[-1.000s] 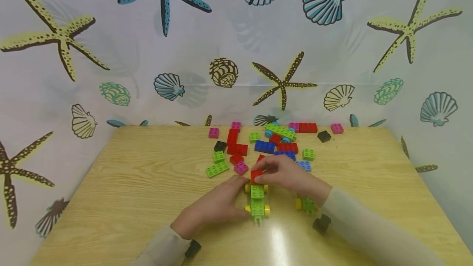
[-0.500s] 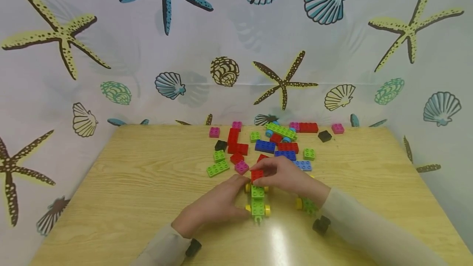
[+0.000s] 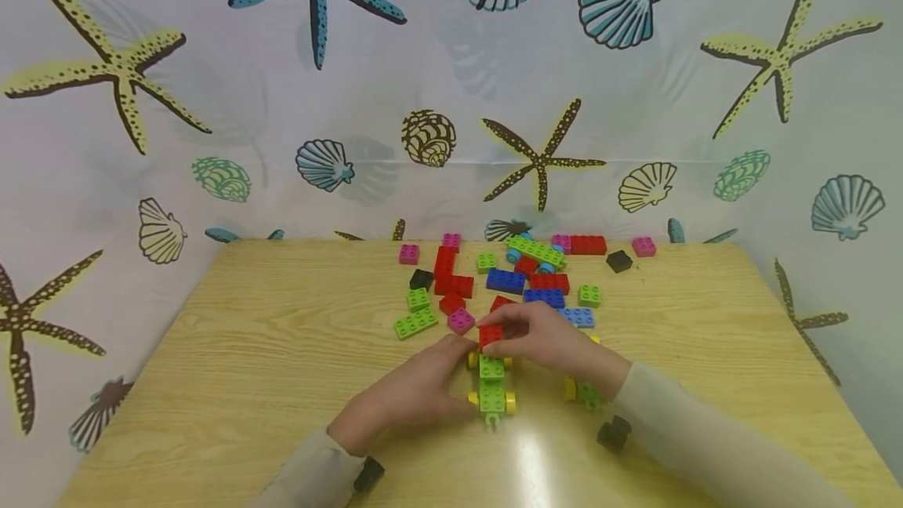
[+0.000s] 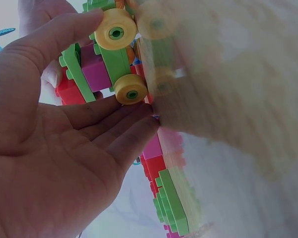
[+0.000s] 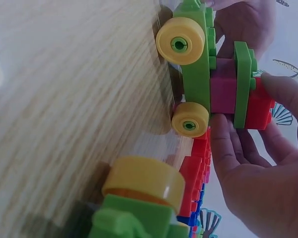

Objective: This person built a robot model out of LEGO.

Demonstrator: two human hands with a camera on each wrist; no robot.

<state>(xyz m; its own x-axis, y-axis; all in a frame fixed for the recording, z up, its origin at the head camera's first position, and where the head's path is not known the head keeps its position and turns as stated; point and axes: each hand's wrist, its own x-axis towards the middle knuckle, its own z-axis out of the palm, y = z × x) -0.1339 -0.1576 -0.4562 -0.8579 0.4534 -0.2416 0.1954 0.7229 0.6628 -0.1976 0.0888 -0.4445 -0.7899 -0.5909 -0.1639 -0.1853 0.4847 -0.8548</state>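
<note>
A green toy car base point(image 3: 491, 396) with yellow wheels stands on the table in front of me. My left hand point(image 3: 416, 389) holds it from the left, thumb at the rear wheel point(image 4: 115, 29) and fingers around the front wheel point(image 4: 131, 89). Stacked on the base are a magenta brick point(image 5: 222, 87), a green plate point(image 5: 242, 85) overhanging it, and a red brick point(image 5: 259, 104) on top. With thumb and fingers, my right hand point(image 3: 550, 339) pinches the red brick at the front end of the stack.
Another green base point(image 3: 589, 393) with yellow wheels stands partly hidden under my right forearm. Several loose bricks, among them a magenta one point(image 3: 461, 321) and a blue one point(image 3: 505, 281), lie toward the back. Behind them hangs a patterned cloth point(image 3: 381, 100).
The right hand has settled slightly lower on the red brick, its thumb shifting from the top to the near side. The left hand keeps its place on the car.
</note>
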